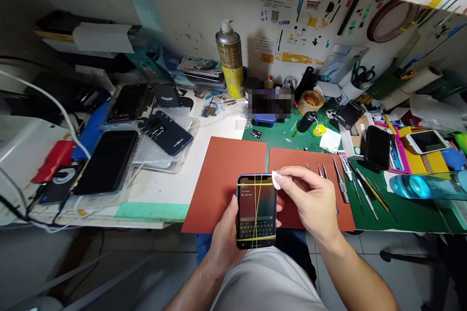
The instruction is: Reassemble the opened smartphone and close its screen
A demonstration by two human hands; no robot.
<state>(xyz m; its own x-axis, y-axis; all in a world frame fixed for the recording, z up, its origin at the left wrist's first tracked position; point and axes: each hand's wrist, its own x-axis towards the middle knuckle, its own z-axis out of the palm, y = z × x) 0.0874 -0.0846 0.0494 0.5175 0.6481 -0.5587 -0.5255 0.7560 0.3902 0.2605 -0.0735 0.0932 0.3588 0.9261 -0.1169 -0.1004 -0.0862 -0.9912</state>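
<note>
A smartphone (248, 211) with a lit screen showing a keyboard is held upright at the table's front edge. Yellow rubber bands cross it lengthwise and run over its top and bottom ends. My left hand (226, 228) is wrapped round the phone from the left, its fingertips showing at the right side. Between thumb and forefinger, my right hand (310, 194) pinches a small white pad (276, 181), which touches the phone's upper right corner.
Two reddish-brown mats (226, 165) lie beneath and behind the phone. Tweezers and thin tools (341, 182) rest at right, near a blue bottle (423, 186). Other phones (105, 161) lie at left. A spray can (230, 60) stands at the back.
</note>
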